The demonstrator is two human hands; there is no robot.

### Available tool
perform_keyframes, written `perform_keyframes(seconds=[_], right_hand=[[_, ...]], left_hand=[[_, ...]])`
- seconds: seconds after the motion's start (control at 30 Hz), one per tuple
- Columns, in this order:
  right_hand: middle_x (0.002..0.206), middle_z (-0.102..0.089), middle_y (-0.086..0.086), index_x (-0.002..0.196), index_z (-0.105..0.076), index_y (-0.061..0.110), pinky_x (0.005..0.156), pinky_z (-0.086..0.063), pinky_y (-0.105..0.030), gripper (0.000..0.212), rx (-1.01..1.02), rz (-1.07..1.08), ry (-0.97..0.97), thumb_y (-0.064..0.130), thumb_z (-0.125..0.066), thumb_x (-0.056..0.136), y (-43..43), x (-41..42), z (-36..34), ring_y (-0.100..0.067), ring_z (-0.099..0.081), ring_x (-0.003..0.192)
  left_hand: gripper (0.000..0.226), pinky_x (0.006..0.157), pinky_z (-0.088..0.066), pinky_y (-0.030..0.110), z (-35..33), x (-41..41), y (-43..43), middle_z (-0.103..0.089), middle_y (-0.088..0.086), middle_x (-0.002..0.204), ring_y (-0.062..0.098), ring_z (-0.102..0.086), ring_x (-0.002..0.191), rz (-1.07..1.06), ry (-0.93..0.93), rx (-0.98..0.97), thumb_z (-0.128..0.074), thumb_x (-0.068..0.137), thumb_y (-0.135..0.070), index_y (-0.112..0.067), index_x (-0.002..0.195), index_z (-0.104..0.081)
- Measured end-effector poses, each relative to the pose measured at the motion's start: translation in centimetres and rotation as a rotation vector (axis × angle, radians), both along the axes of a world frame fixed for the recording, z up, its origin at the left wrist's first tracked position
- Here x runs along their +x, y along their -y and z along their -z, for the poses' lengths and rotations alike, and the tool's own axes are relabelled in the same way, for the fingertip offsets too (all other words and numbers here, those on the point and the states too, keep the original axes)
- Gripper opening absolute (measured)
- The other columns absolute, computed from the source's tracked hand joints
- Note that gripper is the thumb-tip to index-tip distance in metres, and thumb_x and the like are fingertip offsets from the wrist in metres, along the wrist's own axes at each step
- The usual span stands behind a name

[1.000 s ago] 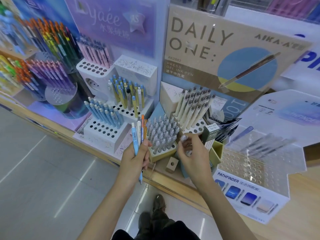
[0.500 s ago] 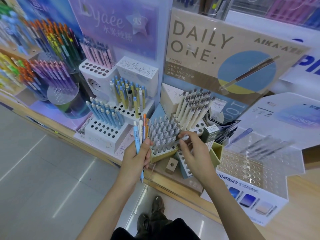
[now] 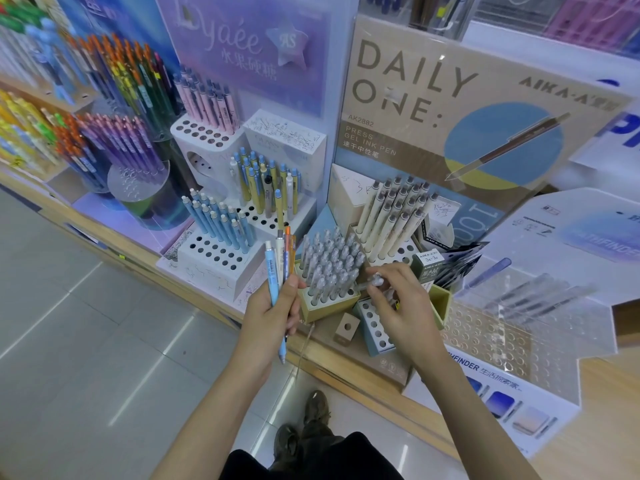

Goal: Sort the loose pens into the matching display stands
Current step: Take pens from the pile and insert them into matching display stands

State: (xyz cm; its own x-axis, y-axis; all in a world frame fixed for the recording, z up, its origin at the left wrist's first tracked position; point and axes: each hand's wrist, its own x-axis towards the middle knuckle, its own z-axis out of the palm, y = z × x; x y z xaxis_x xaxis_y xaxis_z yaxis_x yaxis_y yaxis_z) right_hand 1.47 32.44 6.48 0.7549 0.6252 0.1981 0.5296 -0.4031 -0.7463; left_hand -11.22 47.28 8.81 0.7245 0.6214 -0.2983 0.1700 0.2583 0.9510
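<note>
**Grey pen pinched beside its matching stand**

A person stands at a shop counter (image 3: 609, 403) crowded with pen displays, seen from above over both forearms. The right hand (image 3: 408, 306) pinches one grey pen (image 3: 372, 281) between thumb and fingertips. The pen lies nearly level, one end toward the right side of the tan stand (image 3: 329, 308) near the counter's front edge. That stand is packed with upright pens of the same grey, so the pen seems to be held here because this is where it belongs. Judging by the angle, it needs tipping upright before it can drop into a hole. Whether a free hole remains on that side is hard to tell, as the pens stand close together.

The left hand (image 3: 273, 313), just left of the tan stand, is wrapped round a bundle of loose pens (image 3: 282, 258), tops up: light blue, white and orange among them. It appears to act as a holder, keeping the unsorted pens ready while the other hand places them one at a time.

Likely homes stand close by: light blue pens (image 3: 221, 223) in a white block (image 3: 207, 268) to the left, and cream pens (image 3: 391, 216) behind the grey ones. Below the right hand lies a low block (image 3: 372, 327) with empty holes.
</note>
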Motion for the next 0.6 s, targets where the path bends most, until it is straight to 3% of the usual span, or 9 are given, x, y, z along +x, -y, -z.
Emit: perform_keyframes(seconds=[0.2,0.33,0.4,0.47,0.53,0.6], right_hand=[[0.104,-0.053,0.004,0.112,-0.064,0.007,0.080,-0.032,0.001,0.024,-0.004,-0.048,0.051,0.012,-0.055,0.089,0.3,-0.1,0.3,0.017,-0.046,0.094],[0.102,-0.058,0.003,0.125,-0.053,0.012,0.070,-0.035,-0.009,0.035,-0.049,-0.001,0.034,0.005,-0.056,0.092,0.0,-0.3,1.0,0.000,-0.050,0.082],[0.096,-0.059,0.003,0.119,-0.053,0.012,0.066,-0.038,-0.017,0.028,-0.065,0.025,0.141,0.007,-0.058,0.092,-0.4,-0.2,1.3,-0.010,-0.054,0.080],[0.097,-0.062,-0.005,0.109,-0.059,0.006,0.072,-0.042,-0.020,0.018,-0.064,0.034,0.286,0.013,-0.056,0.093,-0.9,0.0,1.6,-0.016,-0.054,0.087],[0.102,-0.062,-0.011,0.100,-0.065,0.003,0.082,-0.039,-0.022,0.020,-0.050,0.077,0.365,0.017,-0.052,0.093,-1.5,0.4,1.9,-0.020,-0.051,0.092],[0.099,-0.060,-0.013,0.096,-0.067,0.002,0.081,-0.036,-0.022,0.017,-0.046,0.131,0.417,0.015,-0.059,0.090,-1.9,0.8,1.7,-0.022,-0.048,0.089]], left_hand=[[0.021,0.045,-0.032,0.020,-0.1,0.0,0.2,-0.040,-0.010,0.050,0.006,-0.033,0.044,-0.021,0.006,-0.021,-0.045,0.098,-0.025,-0.012,0.088,-0.058],[0.021,0.045,-0.033,0.021,-0.1,-0.1,0.4,-0.041,-0.010,0.050,0.005,-0.033,0.044,-0.016,0.000,-0.023,-0.045,0.098,-0.026,-0.011,0.089,-0.058],[0.022,0.046,-0.033,0.021,0.0,-0.1,0.5,-0.041,-0.010,0.051,0.006,-0.033,0.044,-0.014,-0.005,-0.023,-0.045,0.098,-0.026,-0.012,0.089,-0.058],[0.022,0.046,-0.033,0.021,0.0,-0.2,0.5,-0.040,-0.010,0.051,0.006,-0.033,0.044,-0.014,-0.008,-0.024,-0.045,0.097,-0.027,-0.011,0.090,-0.058],[0.023,0.046,-0.033,0.021,-0.1,-0.1,0.6,-0.040,-0.009,0.052,0.006,-0.033,0.045,-0.012,-0.011,-0.020,-0.045,0.097,-0.028,-0.011,0.090,-0.058],[0.023,0.046,-0.033,0.021,-0.1,0.0,0.6,-0.039,-0.009,0.052,0.007,-0.033,0.045,-0.008,-0.013,-0.013,-0.046,0.097,-0.028,-0.011,0.090,-0.059]])
